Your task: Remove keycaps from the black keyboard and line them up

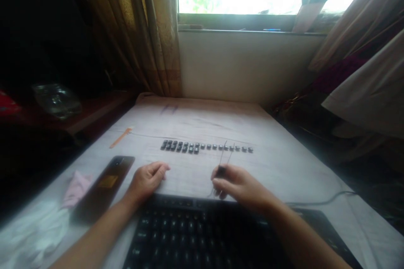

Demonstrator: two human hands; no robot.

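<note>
My right hand [235,183] is closed around a wire keycap puller [223,155], whose two thin prongs point up and away from me. A small black piece [221,171] shows between the thumb and fingers; whether it is a keycap or part of the puller, I cannot tell. Below both hands lies a black keyboard [179,235]. Just past its far left edge my left hand [148,180] rests on the cloth, fingers curled in and nothing visible in them. Beyond the hands, dark keycaps [179,147] stand in a line, doubled into two rows on the left.
A dark phone [107,185] lies left of my left arm, beside a pink cloth [77,187] and a crumpled pale plastic bag [38,235]. An orange strip [120,138] sits farther back. The keyboard's cable [328,199] runs right across the cloth-covered surface [202,117].
</note>
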